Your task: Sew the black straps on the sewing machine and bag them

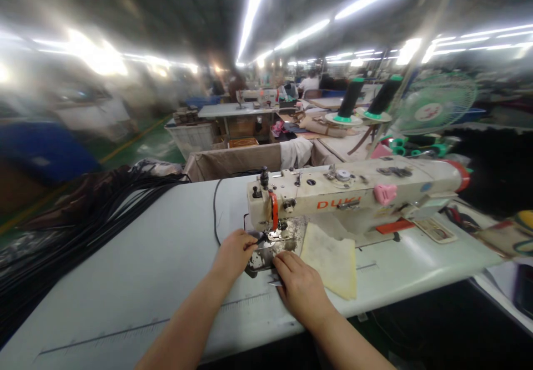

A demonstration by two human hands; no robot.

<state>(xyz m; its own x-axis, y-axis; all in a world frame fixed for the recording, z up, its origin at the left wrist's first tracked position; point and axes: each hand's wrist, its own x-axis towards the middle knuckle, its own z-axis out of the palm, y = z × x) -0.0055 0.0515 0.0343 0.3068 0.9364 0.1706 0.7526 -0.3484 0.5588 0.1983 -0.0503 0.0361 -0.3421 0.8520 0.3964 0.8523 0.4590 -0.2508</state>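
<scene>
**Both hands down at the needle end of the sewing machine**

Here at the long off-white metal sewing machine with orange-red lettering (308, 195), both forearms reach in from the near edge. The left hand (234, 254) comes up just left of the machine's needle end, wrist bent, knuckles up, fingers angled right. Thumb and forefinger close in a pinch on a narrow black strip (261, 240), and that strip sits right beside the machine's presser foot!

Over to the right hand (300, 284): palm down in front of the machine's needle end, fingers bunched and pointing forward and left, fingertips on the worn metal bed plate (260, 260). Pointed silver metal blades (275, 282) peek out beneath it; how firmly it grips them, I can't tell.

Left of the machine, a thin black cord (215, 209) curves over the smooth pale tabletop (166, 253); farther left hangs a thick bundle of long black strips (104, 228). Just right of the machine's needle end lies a pale yellow flat piece of material (331, 261), partly beneath the machine's arm.
</scene>
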